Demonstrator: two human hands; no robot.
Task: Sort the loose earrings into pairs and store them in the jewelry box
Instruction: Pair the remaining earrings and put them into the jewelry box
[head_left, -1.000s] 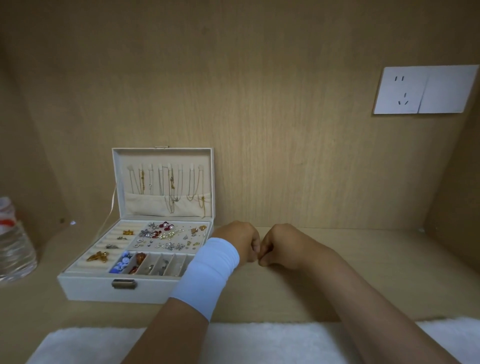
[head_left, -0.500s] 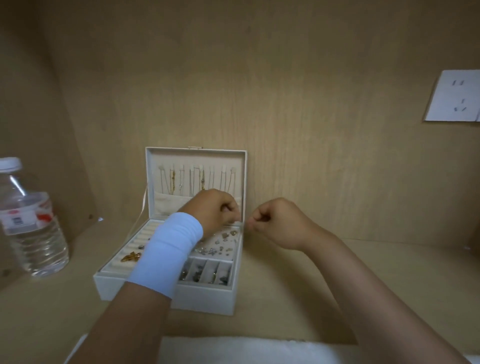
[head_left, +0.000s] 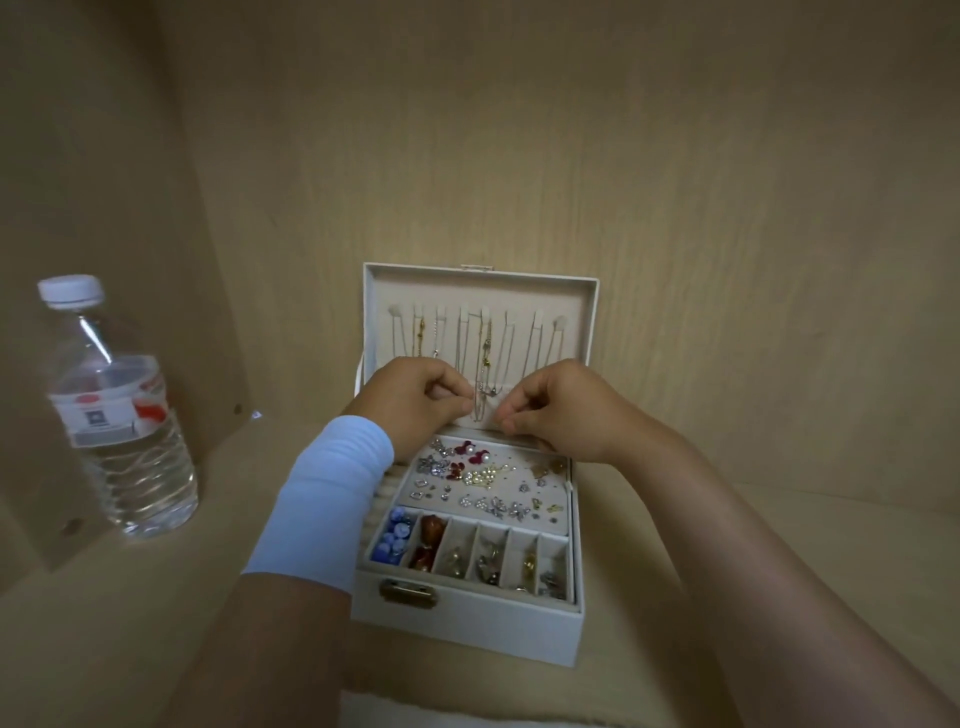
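While left hand and right hand hover at the jewelry box hinge, both pinching something I cannot make out, the earrings lie just below, toward its latch; right hand looks nearer.

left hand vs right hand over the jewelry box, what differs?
Left hand has a pale blue sleeve on its wrist; right hand comes from a bare arm. Left hand is over the left rear of the jewelry box, right hand over its right rear. Shared: both curl their fingers, tips facing each other; anything pinched is too small to see.
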